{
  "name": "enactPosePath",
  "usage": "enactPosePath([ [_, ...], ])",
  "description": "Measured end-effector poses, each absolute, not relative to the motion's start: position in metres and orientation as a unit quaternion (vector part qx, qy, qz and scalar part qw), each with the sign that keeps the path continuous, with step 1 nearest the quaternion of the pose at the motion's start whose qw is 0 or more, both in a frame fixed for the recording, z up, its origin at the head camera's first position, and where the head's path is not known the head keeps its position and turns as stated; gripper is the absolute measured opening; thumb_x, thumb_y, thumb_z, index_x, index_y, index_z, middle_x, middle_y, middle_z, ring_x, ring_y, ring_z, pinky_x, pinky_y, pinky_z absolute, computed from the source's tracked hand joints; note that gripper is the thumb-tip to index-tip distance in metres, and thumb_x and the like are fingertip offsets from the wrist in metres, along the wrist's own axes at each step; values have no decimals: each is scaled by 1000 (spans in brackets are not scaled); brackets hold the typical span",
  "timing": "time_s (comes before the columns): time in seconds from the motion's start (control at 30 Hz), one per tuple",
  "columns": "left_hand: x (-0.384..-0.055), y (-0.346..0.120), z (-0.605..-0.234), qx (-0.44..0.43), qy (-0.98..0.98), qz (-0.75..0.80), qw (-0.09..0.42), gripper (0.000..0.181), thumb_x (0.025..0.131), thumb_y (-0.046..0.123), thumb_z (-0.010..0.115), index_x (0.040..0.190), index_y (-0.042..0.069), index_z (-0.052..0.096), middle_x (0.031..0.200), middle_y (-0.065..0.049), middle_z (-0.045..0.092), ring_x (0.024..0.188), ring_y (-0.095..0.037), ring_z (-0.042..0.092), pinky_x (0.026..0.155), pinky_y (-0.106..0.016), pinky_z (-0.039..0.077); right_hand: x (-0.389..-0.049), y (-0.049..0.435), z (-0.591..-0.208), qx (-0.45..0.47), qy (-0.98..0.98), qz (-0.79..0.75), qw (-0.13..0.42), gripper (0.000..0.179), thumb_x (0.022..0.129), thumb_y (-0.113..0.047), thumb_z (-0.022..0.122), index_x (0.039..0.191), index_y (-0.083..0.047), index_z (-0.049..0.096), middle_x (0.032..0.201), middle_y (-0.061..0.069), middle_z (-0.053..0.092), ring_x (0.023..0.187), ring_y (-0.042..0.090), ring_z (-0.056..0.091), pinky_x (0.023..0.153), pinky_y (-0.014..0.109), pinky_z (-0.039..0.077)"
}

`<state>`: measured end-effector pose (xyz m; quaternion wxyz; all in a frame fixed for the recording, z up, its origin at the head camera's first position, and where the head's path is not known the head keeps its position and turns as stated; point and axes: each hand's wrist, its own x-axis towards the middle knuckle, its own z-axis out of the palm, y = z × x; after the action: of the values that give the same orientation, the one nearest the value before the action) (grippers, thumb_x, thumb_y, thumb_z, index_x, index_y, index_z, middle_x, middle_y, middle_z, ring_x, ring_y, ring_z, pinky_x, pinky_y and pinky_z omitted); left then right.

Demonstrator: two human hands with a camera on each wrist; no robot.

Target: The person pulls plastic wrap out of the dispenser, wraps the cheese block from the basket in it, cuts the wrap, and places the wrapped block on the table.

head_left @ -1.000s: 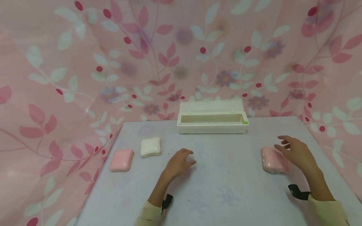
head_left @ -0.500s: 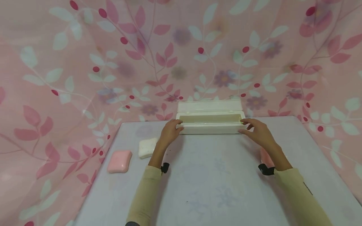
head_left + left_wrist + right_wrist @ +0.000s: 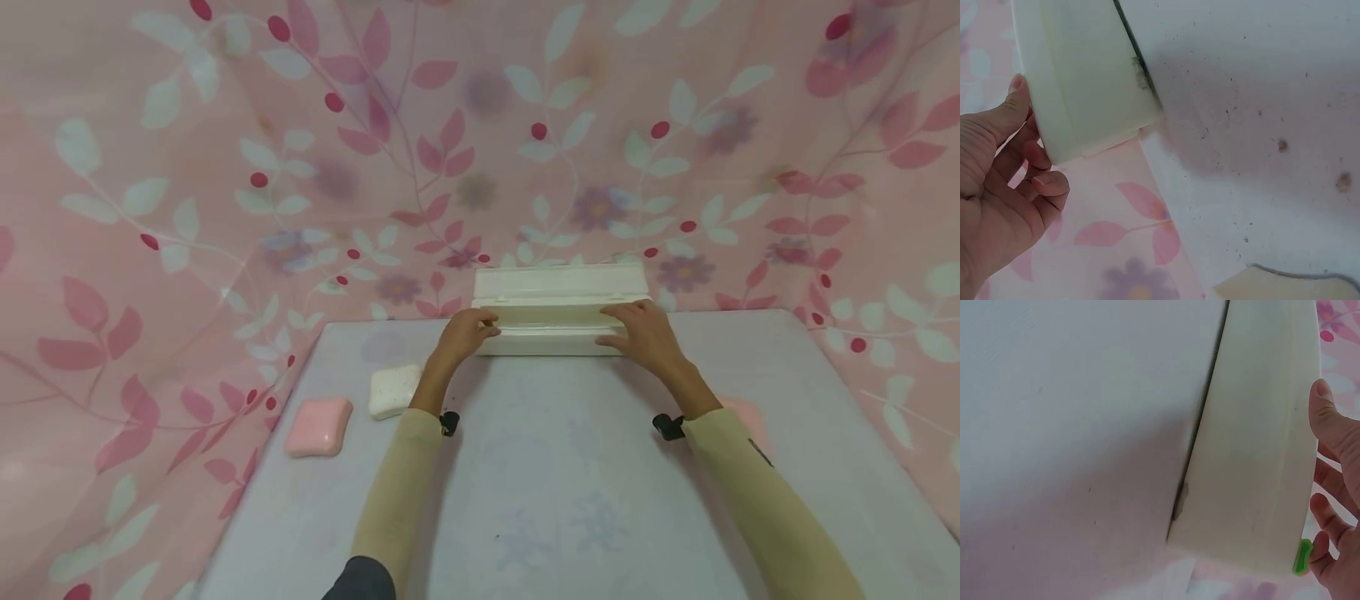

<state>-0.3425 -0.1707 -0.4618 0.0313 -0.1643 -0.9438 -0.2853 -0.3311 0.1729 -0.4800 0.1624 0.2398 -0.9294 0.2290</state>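
Note:
A long white box [image 3: 551,345] stands at the table's back with its hinged lid [image 3: 558,282] raised and its inside bare where I can see it. My left hand [image 3: 461,337] holds its front rim near the left end, the thumb at the front and the fingers curled past the edge, as the left wrist view shows. Toward the right end, my right hand [image 3: 647,337] grips the same rim in like manner. A small green tab [image 3: 1302,557] sits at the box's corner by the right little finger.
On the left lie a pink soap bar [image 3: 318,427] and a white speckled soap bar [image 3: 392,392], partly behind the left forearm. Another pink soap bar [image 3: 752,423] is mostly hidden by the right sleeve. A floral curtain [image 3: 480,167] hangs behind the table [image 3: 547,500].
Both hands have reached forward from the table's middle and right side to the box. In the last half second, the right hand has shifted left along the rim. The box stays put.

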Motion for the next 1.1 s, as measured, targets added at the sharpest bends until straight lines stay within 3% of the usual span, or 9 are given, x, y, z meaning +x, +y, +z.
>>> enactPosePath([
  [0.17,-343,-170,-460,-163,-936,-311,36,15,85,16,68,96,8,73,92,-2,69,84,-16,59,75,-33,47,-336,169,-478,215,-938,251,100,46,79,-41,71,117,-15,64,104,3,65,105,32,43,86,58,29],
  [0.37,-344,-170,-462,-144,-935,-318,67,11,84,18,70,90,10,75,89,-1,69,82,-16,61,73,-32,48,-336,171,-474,209,-914,339,77,19,84,-22,70,99,-10,73,95,5,69,92,27,57,76,46,44],
  [0.67,-346,-165,-476,-129,-944,-283,107,9,86,21,67,88,16,74,91,5,68,88,-11,61,76,-30,47,-336,166,-483,146,-916,356,116,16,86,-21,68,95,-9,74,96,9,69,87,27,61,70,44,47],
  [0.87,-345,-165,-475,-122,-943,-280,136,8,86,18,66,88,13,72,87,2,66,85,-14,60,74,-32,47,-338,162,-487,148,-910,358,150,11,87,-17,66,89,-9,73,91,8,68,89,27,59,73,45,45],
  [1.1,-343,-164,-463,-112,-942,-285,133,13,92,19,60,93,9,67,87,-1,63,78,-14,57,69,-31,47,-338,159,-483,148,-900,372,174,14,90,-19,62,93,-6,68,86,9,64,85,26,53,69,42,42],
])
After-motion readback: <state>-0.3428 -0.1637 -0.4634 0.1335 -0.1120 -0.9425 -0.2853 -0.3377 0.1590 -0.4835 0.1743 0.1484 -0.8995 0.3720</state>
